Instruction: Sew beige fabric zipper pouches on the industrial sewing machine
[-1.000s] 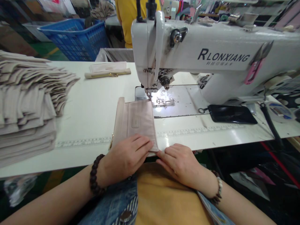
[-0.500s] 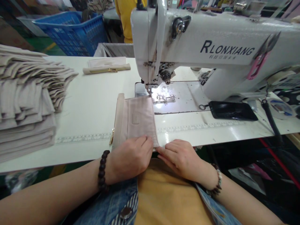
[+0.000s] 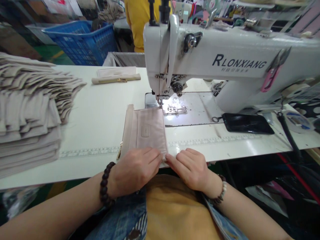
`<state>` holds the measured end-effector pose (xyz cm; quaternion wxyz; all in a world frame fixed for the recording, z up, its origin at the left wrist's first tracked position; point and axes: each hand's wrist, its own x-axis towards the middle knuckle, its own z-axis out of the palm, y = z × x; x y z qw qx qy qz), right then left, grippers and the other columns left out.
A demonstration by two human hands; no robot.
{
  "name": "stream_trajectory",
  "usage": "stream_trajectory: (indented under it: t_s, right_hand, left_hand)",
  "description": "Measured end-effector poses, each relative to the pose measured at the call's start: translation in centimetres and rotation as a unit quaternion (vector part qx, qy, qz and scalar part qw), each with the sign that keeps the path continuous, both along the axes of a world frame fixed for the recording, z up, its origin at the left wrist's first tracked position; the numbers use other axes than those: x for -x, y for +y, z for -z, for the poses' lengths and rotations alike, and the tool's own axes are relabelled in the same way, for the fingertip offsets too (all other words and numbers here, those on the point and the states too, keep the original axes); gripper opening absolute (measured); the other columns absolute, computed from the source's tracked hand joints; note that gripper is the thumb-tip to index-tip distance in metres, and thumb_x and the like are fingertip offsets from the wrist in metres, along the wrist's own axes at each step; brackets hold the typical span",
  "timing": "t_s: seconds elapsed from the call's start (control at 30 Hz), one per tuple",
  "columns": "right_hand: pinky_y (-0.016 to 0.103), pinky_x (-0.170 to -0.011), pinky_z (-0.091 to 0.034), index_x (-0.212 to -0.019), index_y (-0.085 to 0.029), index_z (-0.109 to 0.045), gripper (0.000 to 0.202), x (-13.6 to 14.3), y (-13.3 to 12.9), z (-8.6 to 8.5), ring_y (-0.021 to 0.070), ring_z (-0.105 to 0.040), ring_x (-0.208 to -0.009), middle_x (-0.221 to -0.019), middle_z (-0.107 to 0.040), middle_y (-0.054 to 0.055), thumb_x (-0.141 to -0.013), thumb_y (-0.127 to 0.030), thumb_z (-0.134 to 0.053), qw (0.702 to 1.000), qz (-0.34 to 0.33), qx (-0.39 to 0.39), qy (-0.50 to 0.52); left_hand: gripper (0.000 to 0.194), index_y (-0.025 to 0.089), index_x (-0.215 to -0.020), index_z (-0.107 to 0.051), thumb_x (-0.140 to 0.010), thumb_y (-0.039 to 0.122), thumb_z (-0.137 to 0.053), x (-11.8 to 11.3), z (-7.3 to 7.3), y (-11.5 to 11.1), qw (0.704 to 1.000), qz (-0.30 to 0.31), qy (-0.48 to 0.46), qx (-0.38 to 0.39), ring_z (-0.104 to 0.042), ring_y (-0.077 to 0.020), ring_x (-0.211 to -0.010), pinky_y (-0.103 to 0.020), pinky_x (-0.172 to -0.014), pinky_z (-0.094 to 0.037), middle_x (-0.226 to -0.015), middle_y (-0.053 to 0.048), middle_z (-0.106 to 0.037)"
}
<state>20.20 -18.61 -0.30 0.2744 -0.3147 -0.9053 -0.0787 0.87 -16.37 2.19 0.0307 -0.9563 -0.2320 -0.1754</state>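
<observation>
On the white table (image 3: pixel 100 116), by the big sewing machine (image 3: pixel 200 60), the pink pouch (image 3: pixel 152 126) is laid flat. Its near edge is held by the curled left hand (image 3: pixel 137 168), its near corner by the right hand (image 3: pixel 191 166), fingertips closed, likely so it is kept straight below the tiny needle (image 3: pixel 161 103).

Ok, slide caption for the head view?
Left hand and right hand on a beige pouch at the sewing machine.
</observation>
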Motion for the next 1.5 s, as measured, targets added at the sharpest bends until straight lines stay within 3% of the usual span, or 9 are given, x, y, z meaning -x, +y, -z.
stream_trajectory:
  t_s: [0.17,0.27,0.47,0.67,0.8,1.03,1.5]
  right_hand:
    - [0.029,-0.047,-0.02,-0.079,-0.008,-0.059,0.011,0.3,0.5,-1.4,0.0114,-0.034,-0.051,-0.054,-0.043,0.0,-0.081,-0.01,-0.048,0.998,-0.035,-0.041,-0.014]
    - [0.03,-0.047,-0.017,-0.073,-0.009,-0.057,0.011,0.5,0.7,-1.9,0.0116,-0.033,-0.051,-0.053,-0.043,0.0,-0.08,-0.009,-0.049,0.997,-0.052,-0.049,-0.012]
    - [0.03,-0.049,-0.017,-0.064,-0.013,-0.051,0.02,0.6,1.1,-1.0,0.0131,-0.034,-0.052,-0.057,-0.044,0.001,-0.081,-0.007,-0.043,0.997,-0.071,-0.008,-0.037]
    - [0.029,-0.052,-0.023,-0.07,-0.014,-0.051,0.02,0.9,2.3,-0.2,0.0149,-0.038,-0.055,-0.062,-0.048,0.003,-0.083,-0.008,-0.036,0.994,-0.039,0.066,-0.082]
    - [0.029,-0.052,-0.025,-0.072,-0.015,-0.051,0.014,1.1,3.4,-0.5,0.0145,-0.041,-0.055,-0.064,-0.051,0.002,-0.081,-0.009,-0.041,0.989,-0.016,0.099,-0.111]
    - [0.03,-0.049,-0.026,-0.091,-0.012,-0.053,0.013,0.9,5.4,-1.1,0.0146,-0.046,-0.054,-0.068,-0.056,0.003,-0.08,-0.01,-0.045,0.97,0.02,0.119,-0.212]
    - [0.03,-0.044,-0.009,-0.091,-0.014,-0.055,0.015,1.6,10.5,-1.6,0.0129,-0.047,-0.049,-0.063,-0.057,0.001,-0.087,-0.023,-0.043,0.953,0.07,0.145,-0.258]
  left_hand:
    - [0.023,0.007,-0.089,-0.061,-0.085,0.008,-0.038,0.5,-0.6,-0.2,0.997,0.003,-0.055,-0.06,-0.06,-0.0194,-0.086,-0.031,-0.079,-0.052,-0.089,-0.01,-0.066]
    - [0.03,0.004,-0.089,-0.062,-0.086,0.004,-0.032,0.8,-1.0,-0.1,0.995,0.018,-0.064,-0.069,-0.06,-0.0194,-0.088,-0.03,-0.08,-0.051,-0.091,-0.011,-0.066]
    - [0.041,0.004,-0.083,-0.064,-0.087,0.002,-0.023,0.1,-0.3,0.6,0.996,0.034,-0.039,-0.071,-0.06,-0.0175,-0.082,-0.028,-0.079,-0.05,-0.085,-0.01,-0.067]
    - [0.045,0.005,-0.084,-0.065,-0.087,0.003,-0.02,0.0,0.7,2.1,0.997,0.037,0.005,-0.061,-0.06,-0.018,-0.083,-0.029,-0.082,-0.049,-0.085,-0.01,-0.066]
    - [0.04,0.003,-0.087,-0.065,-0.086,0.002,-0.024,0.1,0.7,3.5,0.995,0.053,0.039,-0.07,-0.059,-0.0194,-0.086,-0.029,-0.085,-0.048,-0.09,-0.011,-0.065]
    - [0.038,0.002,-0.088,-0.064,-0.084,0.001,-0.026,0.0,1.1,6.2,0.992,0.065,0.051,-0.096,-0.059,-0.0199,-0.086,-0.029,-0.084,-0.048,-0.09,-0.012,-0.065]
    - [0.031,0.005,-0.091,-0.059,-0.087,0.006,-0.029,1.0,1.9,11.5,0.994,0.058,-0.007,-0.09,-0.06,-0.0167,-0.084,-0.026,-0.077,-0.05,-0.09,-0.012,-0.065]
